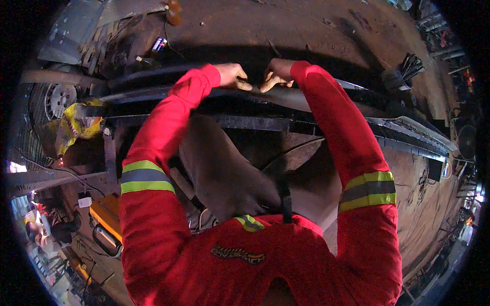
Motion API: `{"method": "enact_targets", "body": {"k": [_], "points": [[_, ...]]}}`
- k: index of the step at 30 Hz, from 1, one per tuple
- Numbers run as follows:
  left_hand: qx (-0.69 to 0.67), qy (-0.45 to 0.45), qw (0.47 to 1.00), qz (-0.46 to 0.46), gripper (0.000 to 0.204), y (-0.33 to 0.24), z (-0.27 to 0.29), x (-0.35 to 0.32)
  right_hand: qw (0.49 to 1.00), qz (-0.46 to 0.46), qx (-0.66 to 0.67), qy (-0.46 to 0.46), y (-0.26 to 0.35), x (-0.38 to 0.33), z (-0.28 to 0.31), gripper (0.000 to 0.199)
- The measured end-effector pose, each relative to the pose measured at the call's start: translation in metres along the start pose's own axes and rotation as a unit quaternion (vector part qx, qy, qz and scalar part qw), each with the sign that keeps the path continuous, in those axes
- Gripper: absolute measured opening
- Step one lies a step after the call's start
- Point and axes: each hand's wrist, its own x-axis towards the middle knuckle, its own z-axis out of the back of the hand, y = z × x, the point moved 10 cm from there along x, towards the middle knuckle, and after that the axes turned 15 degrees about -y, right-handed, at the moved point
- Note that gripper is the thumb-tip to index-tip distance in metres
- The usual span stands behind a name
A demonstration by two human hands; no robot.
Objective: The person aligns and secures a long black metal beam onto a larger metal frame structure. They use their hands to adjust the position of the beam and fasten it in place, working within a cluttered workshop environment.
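A long, dark, curved panel [286,97] lies crosswise in front of me, glossy in places; its exact kind I cannot make out. At its far edge, near the middle, both my hands are closed with the thumbs nearly meeting. My left hand [231,75] curls its fingers over the edge, thumb pressed along it. Just to the right, my right hand [277,74] pinches the same edge, with its fingertips partly hidden. Beneath the panel runs a dark straight bar [219,121], above my knees.
An orange-and-black case [106,219] sits at the lower left. A yellow bag [76,127] and a wheel [60,101] are at the left. A can [159,44] lies on the dirt floor beyond the panel. At the far right stands a bucket of rods [398,79].
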Motion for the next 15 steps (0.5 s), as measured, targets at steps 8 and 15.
{"method": "enact_targets", "body": {"k": [8, 15], "points": [[0.039, -0.008, 0.999, -0.022, 0.053, 0.002, -0.001, 0.007, 0.998, 0.047, 0.020, -0.039, 0.025, 0.001, 0.002, 0.042], [0.190, -0.089, 0.976, 0.051, 0.035, -0.008, -0.011, 0.017, 0.958, 0.191, -0.084, -0.198, 0.051, -0.010, 0.012, 0.035]]}}
